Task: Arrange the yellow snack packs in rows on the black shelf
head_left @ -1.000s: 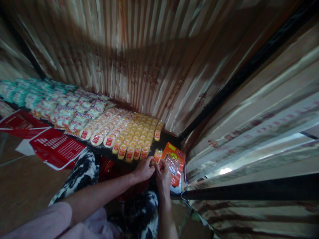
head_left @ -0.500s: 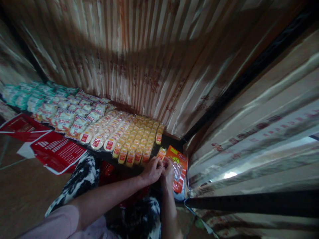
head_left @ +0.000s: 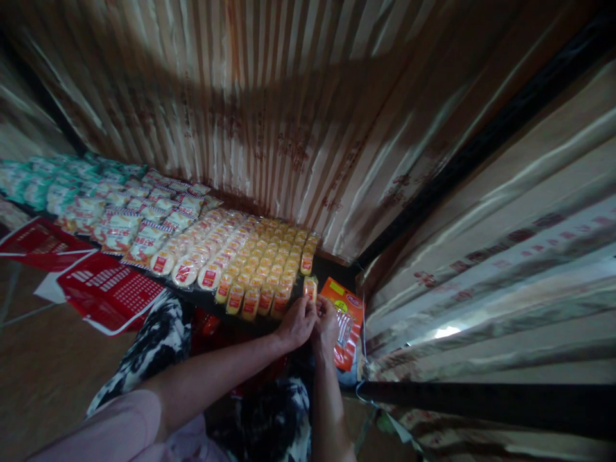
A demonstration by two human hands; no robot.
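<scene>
A small yellow wrapped snack cake (head_left: 310, 289) with a red label stands upright between my two hands, just off the shelf's front edge. My left hand (head_left: 296, 323) pinches it from the left, fingers bent around its lower end. On its other side, my right hand (head_left: 326, 323) has its fingers closed near the bottom of the wrapper. To the left lie rows of the same yellow snack cakes (head_left: 262, 269). The shortest row, at the right end, has a gap in front of it. Beside my right hand is an orange packet (head_left: 353, 321).
White round wrapped cakes (head_left: 185, 273), white snack bags (head_left: 118, 228) and green bags (head_left: 36, 189) line the dark shelf leftward. A red printed sheet (head_left: 110, 292) hangs at its front. Pleated plastic-like sheeting (head_left: 269, 128) backs the shelf, and a black post (head_left: 433, 179) rises right.
The snack cake has turned from tilted to more upright and moved slightly up in my hands. My left hand has shifted a little up and to the right.
</scene>
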